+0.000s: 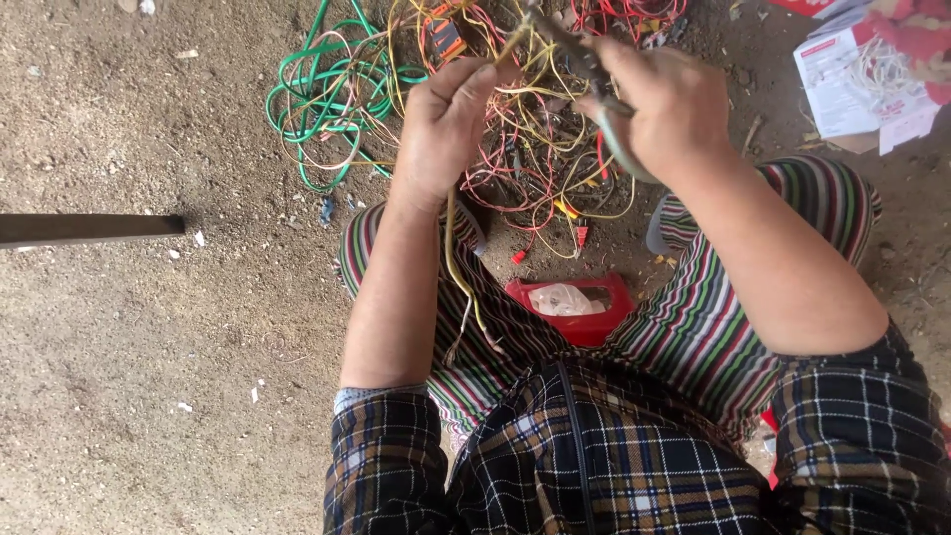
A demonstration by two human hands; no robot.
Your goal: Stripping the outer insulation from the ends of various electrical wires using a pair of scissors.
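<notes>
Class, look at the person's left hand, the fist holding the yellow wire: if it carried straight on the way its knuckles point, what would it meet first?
Most likely the tangle of yellow and red wires on the dirt ground just beyond the left hand, though depth is hard to judge from above.

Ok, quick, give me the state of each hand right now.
Left hand: closed on a yellow wire that trails down past the wrist.
Right hand: closed on a pair of pliers.

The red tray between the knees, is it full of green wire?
No: the red tray holds only a crumpled clear plastic bag; the green wire lies coiled on the dirt ground.
</notes>
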